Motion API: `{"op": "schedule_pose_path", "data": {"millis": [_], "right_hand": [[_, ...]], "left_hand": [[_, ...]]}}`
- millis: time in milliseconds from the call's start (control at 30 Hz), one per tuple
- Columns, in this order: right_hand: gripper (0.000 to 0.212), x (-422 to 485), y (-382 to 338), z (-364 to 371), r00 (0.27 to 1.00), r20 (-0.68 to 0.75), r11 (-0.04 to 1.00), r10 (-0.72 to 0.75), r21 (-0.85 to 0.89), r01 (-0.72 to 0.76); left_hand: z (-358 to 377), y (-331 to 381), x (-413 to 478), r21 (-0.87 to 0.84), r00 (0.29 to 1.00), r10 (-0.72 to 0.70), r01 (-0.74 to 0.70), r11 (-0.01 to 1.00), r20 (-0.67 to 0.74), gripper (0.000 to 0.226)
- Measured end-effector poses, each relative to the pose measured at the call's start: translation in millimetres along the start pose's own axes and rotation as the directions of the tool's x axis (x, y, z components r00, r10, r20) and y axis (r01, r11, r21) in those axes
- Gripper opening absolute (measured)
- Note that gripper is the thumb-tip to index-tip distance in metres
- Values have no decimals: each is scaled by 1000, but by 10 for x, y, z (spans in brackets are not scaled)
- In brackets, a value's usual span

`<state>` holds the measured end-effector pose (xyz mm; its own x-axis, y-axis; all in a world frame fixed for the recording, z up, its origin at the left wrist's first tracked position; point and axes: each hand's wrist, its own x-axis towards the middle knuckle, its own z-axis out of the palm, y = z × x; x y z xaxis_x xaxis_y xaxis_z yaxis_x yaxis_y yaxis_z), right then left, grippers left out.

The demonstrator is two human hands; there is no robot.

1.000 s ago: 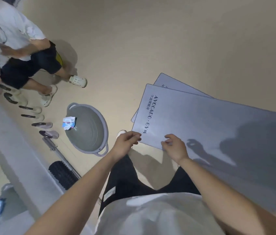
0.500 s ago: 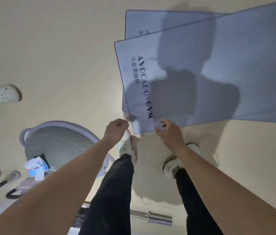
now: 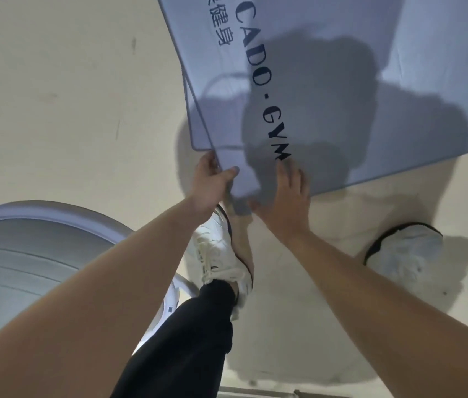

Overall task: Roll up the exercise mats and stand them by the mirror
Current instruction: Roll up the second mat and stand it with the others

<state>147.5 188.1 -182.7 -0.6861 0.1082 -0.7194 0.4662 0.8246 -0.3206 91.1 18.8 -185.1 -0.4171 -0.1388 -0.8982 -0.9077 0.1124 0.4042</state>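
A grey exercise mat (image 3: pixel 370 67) printed with "AVOCADO · GYM" lies flat on the beige floor at the top right. A second grey mat (image 3: pixel 198 130) lies under it, showing only a strip along the left edge. My left hand (image 3: pixel 212 182) pinches the top mat's near corner, thumb on top and fingers underneath. My right hand (image 3: pixel 287 199) lies flat on the same corner with fingers stretched toward the lettering.
A grey half-dome balance trainer (image 3: pixel 40 259) sits at the left, close to my left leg. My white shoes (image 3: pixel 221 254) stand just short of the mat corner. A metal bar (image 3: pixel 270 392) lies at the bottom edge.
I have bent down and the view has closed in on the mat corner. My left hand has taken hold of the corner and my right hand has come down flat on it.
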Motion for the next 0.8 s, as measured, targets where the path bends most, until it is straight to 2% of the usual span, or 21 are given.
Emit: {"op": "schedule_pose_path", "data": {"millis": [100,167,233,300,367,433,500,567,600,633,667,700,733,767,800], "right_hand": [[118,-36,-36,129,998,-54,999,20,26,-19],[120,-84,-123,164,997,-76,997,34,76,-28],[116,-168,-222,159,994,-107,995,23,96,-13],[107,-288,-321,114,985,-174,994,2,112,17],[83,-397,-367,53,964,-266,980,-13,188,65],[56,-517,-339,-46,944,-330,950,2,295,101],[37,-626,-231,-199,939,-342,931,47,356,83],[25,-729,-96,-368,930,-364,920,60,381,89],[21,-777,-30,-451,927,-372,920,54,380,99],[19,-831,46,-521,928,-371,920,46,377,105],[18,-898,129,-583,931,-363,919,37,378,110],[17,-979,224,-635,935,-353,916,32,384,114],[17,-1068,336,-669,942,-333,913,31,392,109],[18,-1163,454,-696,952,-303,911,36,403,93],[20,-1260,585,-728,964,-263,907,50,416,66]], "left_hand": [[-31,72,-85,-213,998,-59,58,975,1,37],[-81,178,-225,-329,994,-89,105,938,63,25],[-126,303,-397,-371,985,-96,144,917,145,16],[-158,430,-564,-378,976,-71,146,914,204,15],[-173,580,-737,-372,966,-41,137,918,256,20],[-182,711,-890,-319,954,-44,142,937,296,23],[-178,812,-1005,-227,960,-52,118,967,277,25],[-202,896,-1057,20,987,65,-68,997,150,31],[-227,943,-1051,206,974,212,-224,952,83,38],[-250,999,-1039,407,912,404,-397,823,71,43],[-267,1056,-1006,594,790,592,-555,582,158,47],[-274,1125,-950,713,631,706,-652,257,322,50],[-261,1226,-899,745,495,718,-665,-49,489,53],[-226,1355,-864,725,431,655,-634,-269,620,56],[-168,1475,-829,684,433,551,-603,-411,713,59]]}}
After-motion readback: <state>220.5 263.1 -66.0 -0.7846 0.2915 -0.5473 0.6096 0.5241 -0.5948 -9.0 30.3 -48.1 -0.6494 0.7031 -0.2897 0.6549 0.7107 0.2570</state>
